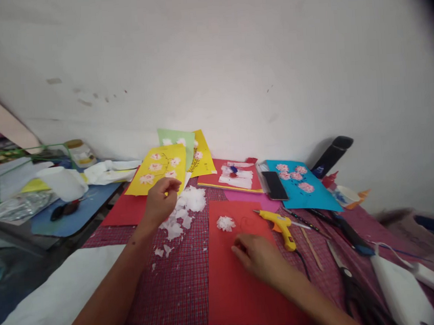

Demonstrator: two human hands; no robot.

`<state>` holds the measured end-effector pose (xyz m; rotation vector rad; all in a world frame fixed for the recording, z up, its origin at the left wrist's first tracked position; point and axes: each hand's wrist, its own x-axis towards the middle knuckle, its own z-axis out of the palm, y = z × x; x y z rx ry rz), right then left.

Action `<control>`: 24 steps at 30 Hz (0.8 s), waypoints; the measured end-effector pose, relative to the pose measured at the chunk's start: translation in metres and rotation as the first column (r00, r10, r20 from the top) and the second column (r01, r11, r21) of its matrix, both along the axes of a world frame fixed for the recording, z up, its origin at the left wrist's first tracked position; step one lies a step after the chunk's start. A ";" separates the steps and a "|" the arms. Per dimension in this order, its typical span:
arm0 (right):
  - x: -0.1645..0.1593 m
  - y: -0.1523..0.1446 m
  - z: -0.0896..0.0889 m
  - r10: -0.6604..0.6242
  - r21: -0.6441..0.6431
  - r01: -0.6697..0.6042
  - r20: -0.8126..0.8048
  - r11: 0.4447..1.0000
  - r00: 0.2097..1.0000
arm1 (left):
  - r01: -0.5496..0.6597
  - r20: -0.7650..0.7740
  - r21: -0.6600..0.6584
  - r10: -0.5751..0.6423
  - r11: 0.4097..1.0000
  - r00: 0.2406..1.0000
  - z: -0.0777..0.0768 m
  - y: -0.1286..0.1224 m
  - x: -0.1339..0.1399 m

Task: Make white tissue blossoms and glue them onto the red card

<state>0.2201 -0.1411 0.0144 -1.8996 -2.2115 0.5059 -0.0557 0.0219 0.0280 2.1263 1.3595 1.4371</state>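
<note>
My left hand (164, 200) hovers by the torn white paper pieces (192, 199), in front of a yellow card with pink-and-white flowers (158, 163). Its fingers are curled together, and whatever they may hold is hidden. My right hand (261, 258) is over a red sheet of paper (232, 289), its fingers bent and closed; anything in them is too small to make out. One ruffled white paper flower (225, 223) lies on the sheet, beside faint drawn circles. Right of it, a yellow glue gun (279, 225) has its nozzle over the sheet's edge.
A phone (275, 185) lies beside a blue flowered card (306, 184). Black-handled scissors (351, 286) and a white box-like item (403, 288) are at right. Behind stand a dark bottle (332, 155) and the wall. A blue stool (83, 205) holds a white cup (62, 183).
</note>
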 end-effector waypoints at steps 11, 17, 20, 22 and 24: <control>-0.015 -0.010 -0.005 0.082 -0.055 -0.083 -0.020 0.995 0.996 | 0.150 -0.729 -0.087 -0.166 0.985 0.664 -0.026 0.001 0.033; 0.013 -0.034 0.004 0.020 -0.040 -0.025 -0.115 0.999 0.993 | 0.180 -0.779 -0.084 -0.177 0.980 0.601 -0.033 0.020 0.045; 0.029 -0.046 -0.001 -0.006 -0.020 0.004 -0.140 1.000 0.990 | 0.169 -0.768 -0.073 -0.163 0.983 0.619 -0.035 0.021 0.042; 0.037 -0.053 -0.005 -0.024 -0.010 0.023 -0.156 1.000 0.988 | 0.161 -0.749 -0.065 -0.155 0.985 0.644 -0.034 0.020 0.040; 0.043 -0.062 -0.006 -0.046 0.000 0.047 -0.169 0.999 0.984 | 0.155 -0.718 -0.061 -0.151 0.986 0.680 -0.032 0.017 0.039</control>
